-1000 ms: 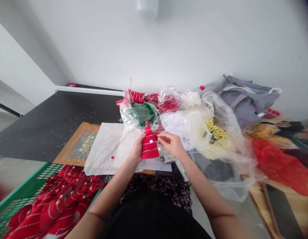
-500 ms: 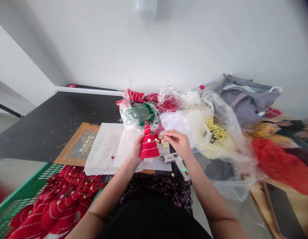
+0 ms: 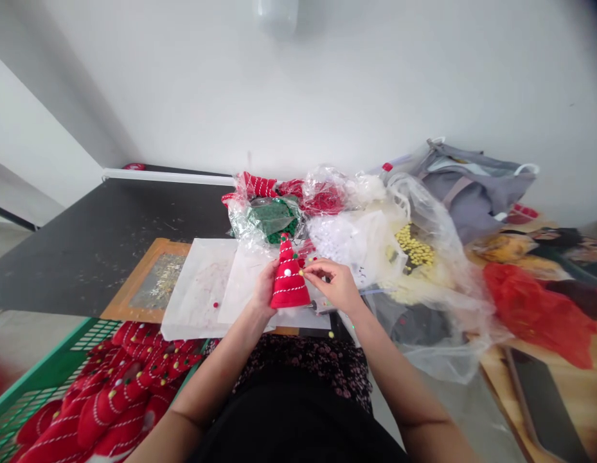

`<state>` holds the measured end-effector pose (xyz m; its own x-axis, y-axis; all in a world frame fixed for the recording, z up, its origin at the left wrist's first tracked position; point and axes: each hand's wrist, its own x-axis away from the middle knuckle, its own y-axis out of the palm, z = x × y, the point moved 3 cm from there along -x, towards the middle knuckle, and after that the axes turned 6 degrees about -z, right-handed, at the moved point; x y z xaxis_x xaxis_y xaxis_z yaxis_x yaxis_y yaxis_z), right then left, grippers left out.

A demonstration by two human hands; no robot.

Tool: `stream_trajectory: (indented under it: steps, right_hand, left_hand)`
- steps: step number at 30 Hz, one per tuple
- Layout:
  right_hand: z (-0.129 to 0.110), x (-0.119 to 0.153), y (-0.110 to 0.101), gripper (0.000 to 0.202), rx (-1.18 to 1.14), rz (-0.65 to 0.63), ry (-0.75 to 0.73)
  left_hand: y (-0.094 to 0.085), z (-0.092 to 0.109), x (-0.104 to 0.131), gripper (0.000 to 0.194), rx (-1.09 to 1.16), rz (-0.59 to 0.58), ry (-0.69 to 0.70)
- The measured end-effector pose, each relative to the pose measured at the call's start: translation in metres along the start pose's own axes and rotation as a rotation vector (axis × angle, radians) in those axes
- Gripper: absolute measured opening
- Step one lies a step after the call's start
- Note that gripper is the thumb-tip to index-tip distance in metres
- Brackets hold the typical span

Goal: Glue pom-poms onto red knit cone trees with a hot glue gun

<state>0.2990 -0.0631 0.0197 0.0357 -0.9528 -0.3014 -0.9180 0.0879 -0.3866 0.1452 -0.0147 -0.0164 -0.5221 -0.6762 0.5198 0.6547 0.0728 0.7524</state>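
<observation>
My left hand [image 3: 265,287] grips a red felt cone [image 3: 289,290] from its left side. The cone stands upright, point up, with white stitched lines around it and small pom-poms on it, a white one near its middle. At its right edge, my right hand [image 3: 335,283] pinches a small yellow pom-pom [image 3: 301,273] between thumb and fingertips, against or very near the felt. Beneath that hand lies a glue gun [image 3: 322,307], mostly hidden by the wrist. A single loose yellow pom-pom [image 3: 331,334] sits at the table's front edge.
White paper sheets [image 3: 196,289] and a tape-edged board [image 3: 134,283] lie left on the dark table [image 3: 110,218]. Plastic bags of yellow pom-poms [image 3: 414,247] and green trim [image 3: 276,218] sit behind and right. A green basket [image 3: 52,360] holds red stitched pieces. A grey bag [image 3: 476,193] rests far right.
My right hand has moved left from the pile of yellow pom-poms to the cone's right edge, bringing a yellow pom-pom. My left hand still holds the cone. The view has shifted slightly.
</observation>
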Motion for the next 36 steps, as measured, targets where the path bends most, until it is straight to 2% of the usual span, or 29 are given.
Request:
stream_trajectory:
  steps: [4, 7, 11, 15, 18, 20, 24, 30, 32, 36]
  right_hand:
    - [-0.007, 0.0, 0.003, 0.009, 0.026, -0.017, -0.039]
    - [-0.012, -0.001, 0.006, 0.011, 0.034, -0.015, -0.075]
    - [-0.017, -0.002, 0.007, 0.012, 0.04, -0.032, -0.098]
    - [-0.019, 0.001, -0.004, 0.005, -0.043, 0.092, -0.003]
    - [-0.028, 0.004, -0.009, 0.005, -0.047, 0.129, 0.023]
    - [-0.038, 0.006, -0.006, 0.006, 0.037, 0.093, -0.043]
    - [-0.048, 0.008, 0.01, 0.014, 0.243, -0.018, -0.197]
    - [-0.044, 0.004, 0.03, 0.02, 0.518, -0.132, -0.259]
    - [-0.049, 0.004, 0.026, 0.021, 0.533, -0.108, -0.273]
    - [-0.058, 0.025, 0.0, 0.013, 0.407, 0.047, -0.213]
  left_hand:
    - [0.0, 0.001, 0.002, 0.02, -0.008, 0.01, 0.0]
    - [0.003, 0.0, 0.005, 0.022, -0.009, 0.014, -0.006]
    - [0.001, -0.001, 0.005, 0.019, -0.01, -0.032, 0.001]
    - [-0.005, 0.0, 0.0, 0.021, -0.029, -0.102, 0.021]
    - [-0.007, -0.002, -0.001, 0.022, -0.061, -0.09, 0.021]
    - [-0.006, -0.004, 0.0, 0.022, -0.087, -0.091, 0.06]
    - [0.001, -0.005, 0.004, 0.024, -0.152, -0.137, 0.226]
    - [0.004, -0.002, 0.01, 0.022, -0.288, -0.135, 0.351]
    - [0.003, -0.001, 0.011, 0.024, -0.3, -0.125, 0.361]
    - [-0.001, -0.001, 0.009, 0.03, -0.253, -0.108, 0.319]
